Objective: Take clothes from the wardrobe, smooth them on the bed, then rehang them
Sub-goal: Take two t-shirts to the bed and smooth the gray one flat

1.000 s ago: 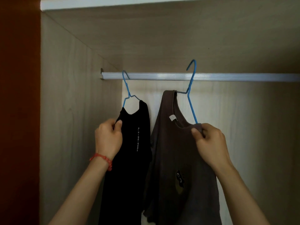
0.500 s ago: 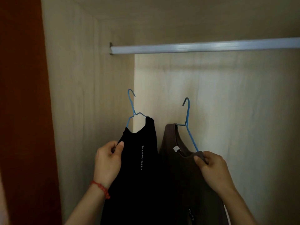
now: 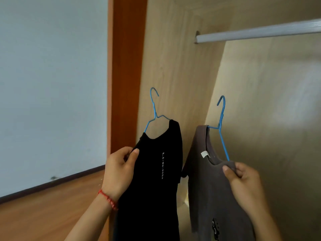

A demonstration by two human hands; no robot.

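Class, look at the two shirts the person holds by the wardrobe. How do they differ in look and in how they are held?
The black shirt is in the left hand; the brown shirt is in the right hand. The black shirt bears white lettering down its front, while the brown shirt shows a white neck label and a dark print low down. Both hang on blue wire hangers, clear of the rail.

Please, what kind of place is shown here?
Probably a bedroom wardrobe: a metal hanging rail between pale wooden panels, two shirts on blue wire hangers, and a wooden floor beside it.
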